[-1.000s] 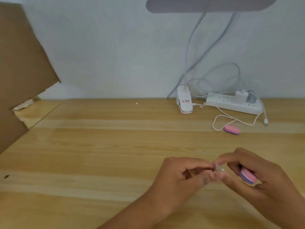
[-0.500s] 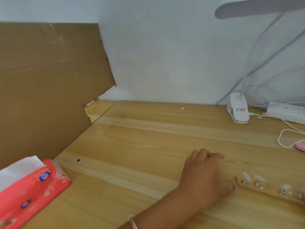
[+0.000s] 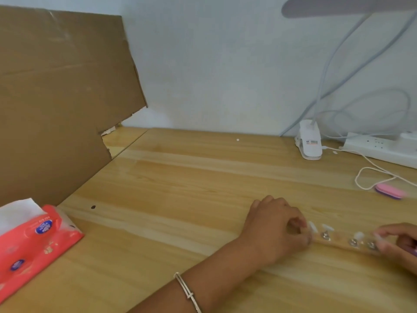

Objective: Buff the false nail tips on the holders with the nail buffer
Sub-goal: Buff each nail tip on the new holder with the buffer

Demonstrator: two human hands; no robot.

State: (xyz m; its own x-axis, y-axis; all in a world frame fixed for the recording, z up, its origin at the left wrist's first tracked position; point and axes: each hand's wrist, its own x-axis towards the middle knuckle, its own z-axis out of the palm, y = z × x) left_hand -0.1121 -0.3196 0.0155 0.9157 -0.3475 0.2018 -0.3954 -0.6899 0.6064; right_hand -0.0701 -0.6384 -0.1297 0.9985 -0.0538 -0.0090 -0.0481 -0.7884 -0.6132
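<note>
A wooden holder strip (image 3: 338,239) lies on the table at the lower right, carrying several whitish false nail tips (image 3: 327,227) on metal studs. My left hand (image 3: 273,231) sits at its left end, fingers curled and pinching the leftmost nail tip holder (image 3: 313,227). Half cut off by the frame edge, my right hand (image 3: 400,241) reaches the strip's right end with blurred fingertips. A purple sliver of the nail buffer (image 3: 414,251) shows in its curled fingers. A second pink and purple buffer (image 3: 389,191) lies on the table behind the strip.
A red tissue pack (image 3: 38,240) lies at the lower left beside a tall cardboard sheet (image 3: 56,98). At the back right stand a white lamp clip (image 3: 310,143), a power strip (image 3: 381,149) and a loose white cable (image 3: 370,170).
The view swung left, then settled. My hands parted from the item they held together; my left went to the strip's left end and curled its fingers, my right came back in at the right end.
</note>
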